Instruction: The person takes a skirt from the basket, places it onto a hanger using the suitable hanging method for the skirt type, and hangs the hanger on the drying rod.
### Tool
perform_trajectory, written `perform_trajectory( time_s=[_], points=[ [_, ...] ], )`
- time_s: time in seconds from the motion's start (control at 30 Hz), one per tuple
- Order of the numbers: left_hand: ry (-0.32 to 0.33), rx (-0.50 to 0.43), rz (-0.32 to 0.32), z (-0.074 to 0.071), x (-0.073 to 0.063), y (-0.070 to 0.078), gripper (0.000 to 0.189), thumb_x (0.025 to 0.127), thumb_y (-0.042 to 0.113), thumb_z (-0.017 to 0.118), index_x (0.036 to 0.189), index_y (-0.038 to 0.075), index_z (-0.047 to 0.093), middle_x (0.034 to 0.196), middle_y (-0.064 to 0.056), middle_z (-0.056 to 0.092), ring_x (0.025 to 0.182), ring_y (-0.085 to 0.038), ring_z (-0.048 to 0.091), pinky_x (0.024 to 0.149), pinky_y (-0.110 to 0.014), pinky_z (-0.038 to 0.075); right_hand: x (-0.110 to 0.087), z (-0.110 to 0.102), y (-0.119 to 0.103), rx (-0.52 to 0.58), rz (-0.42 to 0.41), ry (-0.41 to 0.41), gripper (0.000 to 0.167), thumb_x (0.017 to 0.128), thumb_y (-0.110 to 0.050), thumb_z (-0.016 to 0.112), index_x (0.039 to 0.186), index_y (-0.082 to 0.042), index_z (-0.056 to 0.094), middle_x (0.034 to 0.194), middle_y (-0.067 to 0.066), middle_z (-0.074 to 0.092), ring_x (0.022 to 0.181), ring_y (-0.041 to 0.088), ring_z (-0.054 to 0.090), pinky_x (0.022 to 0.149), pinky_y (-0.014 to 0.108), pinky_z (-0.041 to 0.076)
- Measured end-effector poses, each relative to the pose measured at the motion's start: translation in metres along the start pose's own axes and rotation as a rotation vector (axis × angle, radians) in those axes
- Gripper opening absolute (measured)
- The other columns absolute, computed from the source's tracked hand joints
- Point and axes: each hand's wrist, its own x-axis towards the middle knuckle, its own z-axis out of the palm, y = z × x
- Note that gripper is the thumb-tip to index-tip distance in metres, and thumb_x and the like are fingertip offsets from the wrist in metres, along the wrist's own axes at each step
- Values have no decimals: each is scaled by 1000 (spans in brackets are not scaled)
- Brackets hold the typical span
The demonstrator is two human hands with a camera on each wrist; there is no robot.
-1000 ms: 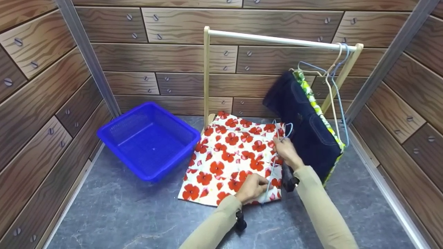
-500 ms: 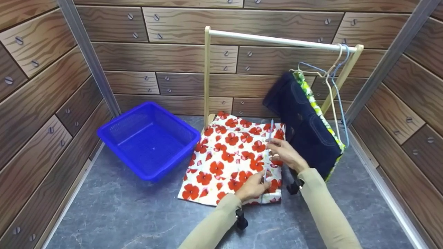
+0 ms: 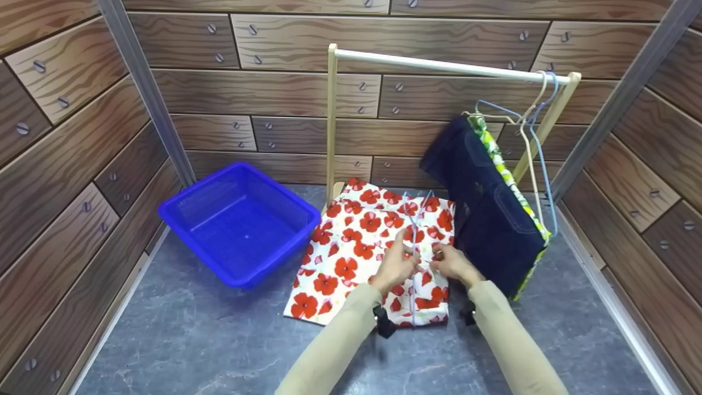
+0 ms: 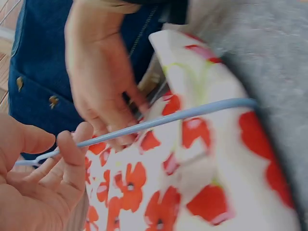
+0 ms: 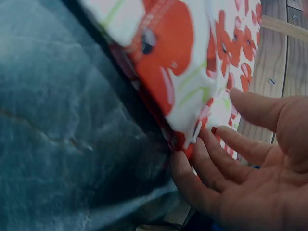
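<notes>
A white cloth with red flowers (image 3: 343,249) lies spread on the grey floor. Across its right part runs a light blue hanger (image 3: 413,299), its long bar lengthwise over the fabric. My left hand (image 3: 396,266) holds that bar; in the left wrist view the fingers curl about the blue hanger (image 4: 192,113). Just right of the bar, my right hand (image 3: 454,263) is at the cloth's right edge. Up close in the right wrist view, its loosely bent fingers (image 5: 207,166) touch the flowered cloth (image 5: 173,53), with the thumb standing apart.
Behind stands a small rack with a white rail (image 3: 439,63). On its right end, hangers (image 3: 540,137) bear a dark denim piece (image 3: 482,203) with lemon-print trim, close beside my right hand. A blue plastic basket (image 3: 236,280) sits left of the cloth. Wood-patterned walls enclose the floor.
The hanger has shifted left over the cloth. My right hand has let go of the hanger and moved down to the cloth's right edge. My left hand has slid up along the bar.
</notes>
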Motion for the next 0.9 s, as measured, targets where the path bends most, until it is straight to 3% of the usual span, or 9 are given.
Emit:
perform_trajectory(
  time_s=[0.1,0.2,0.27,0.33,0.43,0.53,0.7,0.9],
  points=[
    [16,-21,-59,-6,5,4,71,94,-3,54,154,15,23,85,-9,65,60,-23,68,62,-45,59,-2,4,-1,-123,-83,14,29,79,-4,68,104,9,64,97,23,67,90,35,62,81,45,52],
    [20,-28,-96,-12,8,5,74,93,-5,50,156,17,19,69,-9,61,49,-20,64,64,-53,58,-4,7,-4,-265,-128,18,32,79,-9,73,104,9,64,96,25,64,92,41,60,85,51,50],
    [16,-47,-107,-15,10,3,75,94,-3,48,157,18,14,66,-11,60,46,-22,65,62,-54,58,-5,8,-6,-337,-105,6,35,81,-15,75,106,8,63,100,26,60,96,45,57,86,53,48],
    [7,-92,-124,-17,11,0,76,96,0,47,158,20,9,75,-16,62,49,-25,67,58,-51,58,-8,9,-8,-365,-45,-6,37,84,-19,74,110,5,61,103,26,57,101,48,54,89,55,46],
    [-9,-214,-168,-20,11,-3,77,96,2,49,158,26,9,101,-25,63,54,-28,70,52,-41,59,-10,11,-10,-347,18,-16,38,87,-21,73,114,2,59,109,28,54,107,53,50,90,58,45],
    [-23,-318,-198,-23,12,-5,69,98,2,50,153,32,22,117,-27,59,60,-31,71,48,-32,57,-11,11,-10,-295,50,-7,46,86,-20,74,122,2,56,117,33,52,112,57,47,93,61,43],
    [-30,-295,-130,-24,12,-4,33,102,5,47,126,26,42,103,-13,66,70,-37,72,45,-29,54,-10,7,-9,-173,108,-5,67,82,-15,75,138,6,44,131,42,42,123,58,41,102,63,39],
    [4,-247,-74,-24,12,-4,16,103,6,45,116,14,42,109,-7,67,62,-36,71,51,-43,58,-5,6,-6,-4,112,15,59,77,0,64,134,6,49,134,31,51,119,43,51,99,51,45]
  ],
)
